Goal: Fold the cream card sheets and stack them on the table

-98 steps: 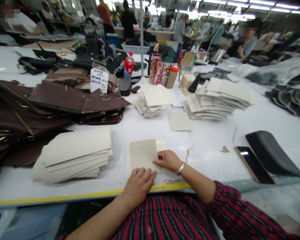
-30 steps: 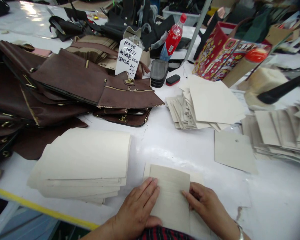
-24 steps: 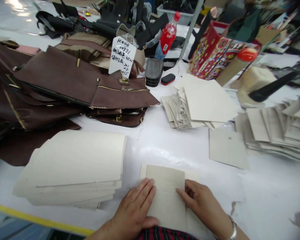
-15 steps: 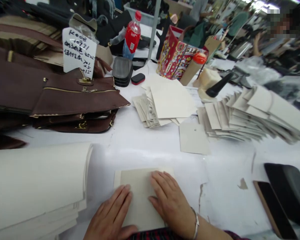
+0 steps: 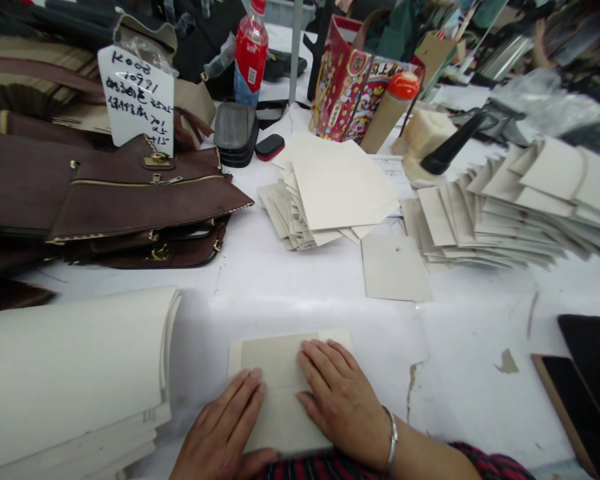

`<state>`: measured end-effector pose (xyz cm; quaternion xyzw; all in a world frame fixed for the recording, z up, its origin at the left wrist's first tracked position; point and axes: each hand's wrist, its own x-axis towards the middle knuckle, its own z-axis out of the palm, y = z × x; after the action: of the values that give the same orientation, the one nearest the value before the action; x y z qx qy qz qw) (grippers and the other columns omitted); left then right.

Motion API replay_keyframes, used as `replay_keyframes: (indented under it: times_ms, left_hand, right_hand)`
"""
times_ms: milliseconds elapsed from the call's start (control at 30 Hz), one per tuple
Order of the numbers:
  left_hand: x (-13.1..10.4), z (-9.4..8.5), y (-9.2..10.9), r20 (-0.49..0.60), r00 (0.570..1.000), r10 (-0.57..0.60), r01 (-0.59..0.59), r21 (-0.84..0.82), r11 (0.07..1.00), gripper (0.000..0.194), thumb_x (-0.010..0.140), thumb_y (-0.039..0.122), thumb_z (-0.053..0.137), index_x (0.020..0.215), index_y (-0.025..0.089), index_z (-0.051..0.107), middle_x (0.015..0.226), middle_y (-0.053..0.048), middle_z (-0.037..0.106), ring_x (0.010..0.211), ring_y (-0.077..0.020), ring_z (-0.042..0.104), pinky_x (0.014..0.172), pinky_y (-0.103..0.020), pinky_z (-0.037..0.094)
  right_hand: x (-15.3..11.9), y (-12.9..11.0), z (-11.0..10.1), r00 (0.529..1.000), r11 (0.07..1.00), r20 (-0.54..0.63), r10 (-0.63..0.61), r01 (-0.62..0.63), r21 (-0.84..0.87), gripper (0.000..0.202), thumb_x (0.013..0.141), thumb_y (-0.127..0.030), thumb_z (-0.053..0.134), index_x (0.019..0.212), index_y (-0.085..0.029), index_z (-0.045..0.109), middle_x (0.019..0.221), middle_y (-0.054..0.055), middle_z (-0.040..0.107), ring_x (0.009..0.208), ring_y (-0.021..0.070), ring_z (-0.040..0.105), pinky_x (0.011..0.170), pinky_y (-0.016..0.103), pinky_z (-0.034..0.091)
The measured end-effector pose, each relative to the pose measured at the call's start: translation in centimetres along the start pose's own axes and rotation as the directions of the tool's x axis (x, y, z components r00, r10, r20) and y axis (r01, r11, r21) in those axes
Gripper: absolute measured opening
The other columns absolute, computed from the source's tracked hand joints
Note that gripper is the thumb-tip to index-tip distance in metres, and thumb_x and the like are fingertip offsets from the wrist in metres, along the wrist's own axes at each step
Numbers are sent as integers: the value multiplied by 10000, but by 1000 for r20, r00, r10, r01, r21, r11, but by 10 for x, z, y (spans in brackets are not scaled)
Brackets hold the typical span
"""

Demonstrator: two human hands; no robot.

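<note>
At the near side of the table (image 5: 290, 300), close to the person's body, a grey-beige panel (image 5: 280, 370) lies flat on a paler sheet (image 5: 235, 360), which shows along its left side and at its far right corner. Both hands rest palm down on the panel, grasping nothing: the left hand (image 5: 225, 427) lies over its left edge, fingers together and thumb set apart toward the near edge, while the right hand (image 5: 343, 403) covers its right side, fingers lightly spread and pointing away from the body. A faint crease runs across the panel between them. A silver bracelet (image 5: 393, 440) circles the right wrist, with a red-and-black sleeve (image 5: 490, 460) behind it.

Left of the left hand sits a stack of large cream sheets (image 5: 75, 367), curved over at its right end. Beyond it lies a brown bag (image 5: 145, 200), a handwritten white card (image 5: 137, 100) standing at its top. Farther out, ahead of the hands, are a loose pile of pale pieces (image 5: 340, 187), a single squarish piece (image 5: 395, 270) with a dark spot, and a fanned stack (image 5: 500, 227) to the right. Off to the right, a small scrap (image 5: 507, 361) lies near a phone (image 5: 567, 400).
</note>
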<state>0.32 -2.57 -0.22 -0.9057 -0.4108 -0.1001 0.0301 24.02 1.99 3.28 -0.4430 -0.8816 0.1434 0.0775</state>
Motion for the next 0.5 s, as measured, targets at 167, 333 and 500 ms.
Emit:
replay_keyframes:
  times_ms: [167,333,500]
  left_hand:
    - [-3,-6,2,34,999,-31,35,-118,992,532,773,447,504,1179,106,456,1248,-136,450,1185,-244,363,877,-305,415]
    - [-14,-17,13,-127,960,-248,178,-406,896,310,771,121,512,1079,162,509,1180,-100,504,1154,-229,405,941,-378,389]
    - [5,-31,21,213,564,-798,481,-870,108,506,757,262,550,1216,217,341,1314,-114,348,1183,-239,373,931,-395,394]
  right_hand:
    - [15,-16,-15,995,998,-85,-54,52,-30,596,793,-402,484,1284,-101,332,1342,140,323,1240,284,242,1010,495,208]
    - [27,-28,11,990,990,-17,-138,138,7,752,761,-554,442,1318,-81,263,1375,149,247,1274,283,141,1022,489,163]
    - [21,-25,23,994,994,-79,-80,85,70,701,772,-460,471,1323,-91,243,1369,147,263,1274,253,164,1027,466,193]
